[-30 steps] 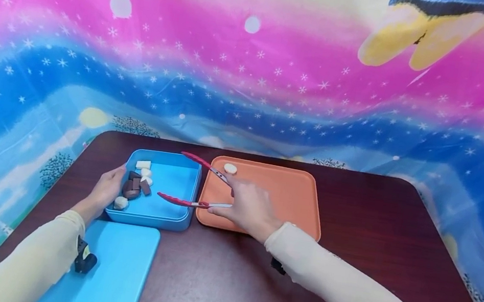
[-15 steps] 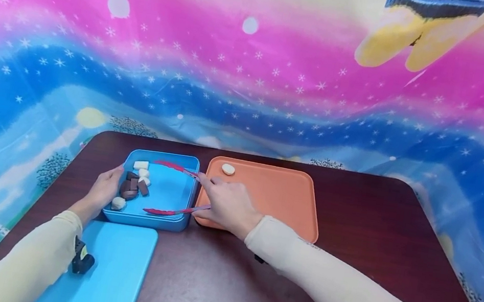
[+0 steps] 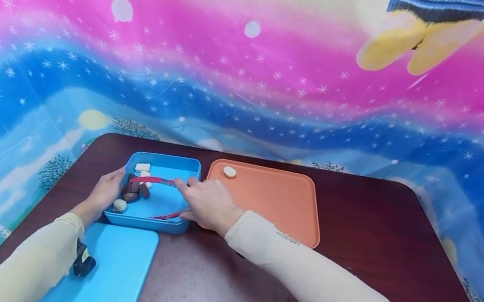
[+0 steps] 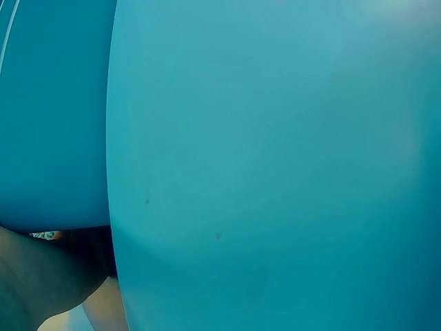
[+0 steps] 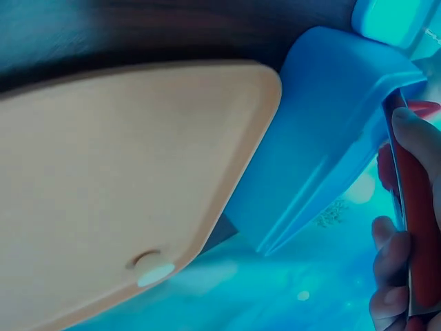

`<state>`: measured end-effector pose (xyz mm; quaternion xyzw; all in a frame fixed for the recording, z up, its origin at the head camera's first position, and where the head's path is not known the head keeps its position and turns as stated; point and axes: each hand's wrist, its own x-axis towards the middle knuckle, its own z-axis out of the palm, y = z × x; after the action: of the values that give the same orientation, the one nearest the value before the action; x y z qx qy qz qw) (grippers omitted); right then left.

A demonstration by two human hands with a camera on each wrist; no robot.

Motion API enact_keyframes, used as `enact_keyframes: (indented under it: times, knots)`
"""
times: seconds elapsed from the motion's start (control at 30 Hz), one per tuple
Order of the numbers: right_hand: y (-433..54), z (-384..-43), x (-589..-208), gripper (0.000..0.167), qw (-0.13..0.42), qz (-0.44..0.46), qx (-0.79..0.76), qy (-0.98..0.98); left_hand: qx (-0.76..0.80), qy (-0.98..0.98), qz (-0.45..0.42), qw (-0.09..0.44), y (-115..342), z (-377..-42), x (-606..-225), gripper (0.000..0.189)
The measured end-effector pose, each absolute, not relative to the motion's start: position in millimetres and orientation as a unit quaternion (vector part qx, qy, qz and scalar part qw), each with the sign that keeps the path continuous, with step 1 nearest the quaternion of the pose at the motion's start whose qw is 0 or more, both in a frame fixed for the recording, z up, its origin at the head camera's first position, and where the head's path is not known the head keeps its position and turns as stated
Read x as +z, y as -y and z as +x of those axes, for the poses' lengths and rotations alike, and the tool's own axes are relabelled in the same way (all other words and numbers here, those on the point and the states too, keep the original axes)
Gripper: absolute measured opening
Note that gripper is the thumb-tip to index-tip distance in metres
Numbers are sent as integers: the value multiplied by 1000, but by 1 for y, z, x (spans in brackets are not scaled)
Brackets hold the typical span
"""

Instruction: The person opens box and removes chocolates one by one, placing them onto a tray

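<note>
My left hand (image 3: 106,190) lies against the left wall of the blue box (image 3: 182,176), its fingers along the outside. My right hand (image 3: 211,203) grips a pair of red-tipped food tongs (image 3: 154,180) over the box's right rim. The tongs' arms are spread wide, with nothing between the tips. One tip overlaps the small brown blocks (image 3: 131,192) and white pieces (image 3: 143,167) along the left side of the box. The other tip is low near the front wall. In the right wrist view, fingers hold the tongs' red handle (image 5: 417,214).
An orange tray (image 3: 272,201) stands right of the box, with one white oval piece (image 3: 229,172) in its far left corner. A flat blue lid (image 3: 123,268) lies in front of the box, partly under the left forearm. A printed cloth hangs behind the dark table (image 3: 373,241).
My right hand has moved left, carrying the spread tongs from above the box's right side down toward the brown and white pieces. My left hand has stayed at the box wall.
</note>
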<state>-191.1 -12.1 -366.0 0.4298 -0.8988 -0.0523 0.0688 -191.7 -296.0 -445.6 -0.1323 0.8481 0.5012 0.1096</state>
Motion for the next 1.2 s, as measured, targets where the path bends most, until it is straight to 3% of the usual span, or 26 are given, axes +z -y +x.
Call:
enact_keyframes:
  times: [0.33, 0.77, 1.0, 1.2]
  knots:
    - [35, -184, -374, 71, 97, 417, -66, 901, 509, -844, -133, 105, 295, -193, -444, 65]
    - [42, -185, -383, 67, 80, 365, -34, 927, 474, -855, -169, 126, 300, -193, -437, 80]
    - [35, -196, -370, 68, 57, 399, -39, 914, 481, -854, -165, 112, 300, -194, -440, 79]
    - [31, -204, -365, 57, 37, 451, -50, 890, 481, -854, -159, 116, 300, -191, -441, 77]
